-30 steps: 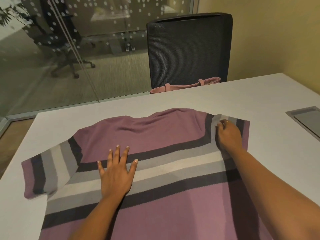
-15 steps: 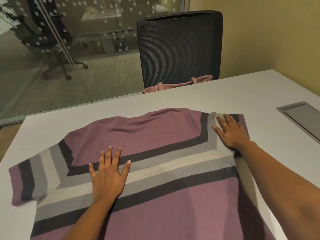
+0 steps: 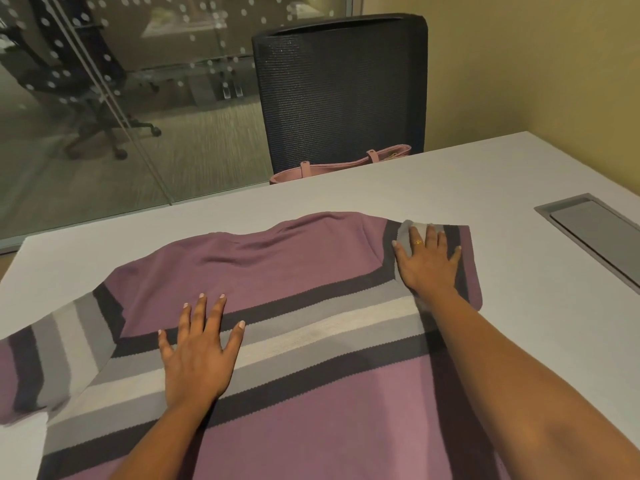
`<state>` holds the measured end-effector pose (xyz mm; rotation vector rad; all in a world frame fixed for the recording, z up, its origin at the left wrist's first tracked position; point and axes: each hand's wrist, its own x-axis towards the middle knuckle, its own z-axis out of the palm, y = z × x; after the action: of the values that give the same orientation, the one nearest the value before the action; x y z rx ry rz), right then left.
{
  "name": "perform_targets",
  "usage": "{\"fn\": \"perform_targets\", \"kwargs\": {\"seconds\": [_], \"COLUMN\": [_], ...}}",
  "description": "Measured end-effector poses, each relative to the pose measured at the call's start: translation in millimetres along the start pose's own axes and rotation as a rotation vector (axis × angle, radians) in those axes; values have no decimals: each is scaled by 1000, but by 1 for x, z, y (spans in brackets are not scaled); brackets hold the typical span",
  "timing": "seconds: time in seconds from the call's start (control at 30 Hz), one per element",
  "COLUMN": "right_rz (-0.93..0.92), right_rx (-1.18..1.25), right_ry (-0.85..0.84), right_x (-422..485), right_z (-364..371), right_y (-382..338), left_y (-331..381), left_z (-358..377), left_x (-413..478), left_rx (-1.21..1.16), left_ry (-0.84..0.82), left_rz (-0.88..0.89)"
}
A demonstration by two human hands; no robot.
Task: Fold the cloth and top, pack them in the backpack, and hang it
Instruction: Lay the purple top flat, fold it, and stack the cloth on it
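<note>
Flat on the white worktop (image 3: 346, 195) lies a mauve knitted top (image 3: 294, 268), banded across its chest in charcoal, grey and white, with its neck edge toward the far side and its body running off the near edge of the view. Both hands lie on it with the grip apart, holding nothing. The left hand (image 3: 199, 355) rests palm down with its fingers straight and spread across the bands, left of the garment's middle. The right hand (image 3: 429, 265), wearing a small gold ring (image 3: 419, 242), presses flat on the right sleeve (image 3: 465, 258) at the far right corner of the top, its fingertips over a pale grey patch of the knit near the sleeve's far edge. The left sleeve (image 3: 41, 368) lies spread out toward the left edge of the worktop, well apart from the left hand. A grey recessed hatch (image 3: 595, 233) sits in the worktop to the right, clear of the garment. Beyond the far edge stands a black mesh-backed office chair (image 3: 339, 91), with a pink bag (image 3: 339, 166) showing just above the worktop's edge in front of the chair's back. A dotted glass wall (image 3: 104, 98) fills the far left.
</note>
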<state>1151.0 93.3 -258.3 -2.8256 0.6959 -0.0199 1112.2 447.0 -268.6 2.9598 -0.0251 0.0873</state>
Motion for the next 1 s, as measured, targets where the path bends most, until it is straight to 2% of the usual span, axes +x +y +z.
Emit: {"fn": "perform_targets", "kwargs": {"seconds": [0.2, 0.37, 0.5, 0.6, 0.67, 0.8, 0.9, 1.0], "right_rz": [-146, -87, -62, -220, -344, -587, -748, -804], "right_rx": [-63, -79, -9, 109, 162, 158, 63, 1], "right_ry": [-15, -72, 105, 148, 70, -98, -182, -196], "right_x": [11, 8, -13, -33, -50, -94, -119, -127], "right_z": [-5, -11, -18, -16, -8, 20, 44, 60], "right_y": [21, 11, -39, -104, -150, -222, -253, -263], "left_y": [-2, 1, 1, 0, -7, -39, -76, -112], "left_z": [0, -2, -6, -8, -12, -35, -59, -76], "left_x": [-1, -1, 0, 1, 4, 15, 24, 28], "left_rx": [-4, 14, 24, -36, -159, -311, -283, -219], "left_ry": [-9, -16, -49, -76, -45, 238, 358, 305], "left_rz": [1, -5, -8, 7, 2, -17, -163, -455]}}
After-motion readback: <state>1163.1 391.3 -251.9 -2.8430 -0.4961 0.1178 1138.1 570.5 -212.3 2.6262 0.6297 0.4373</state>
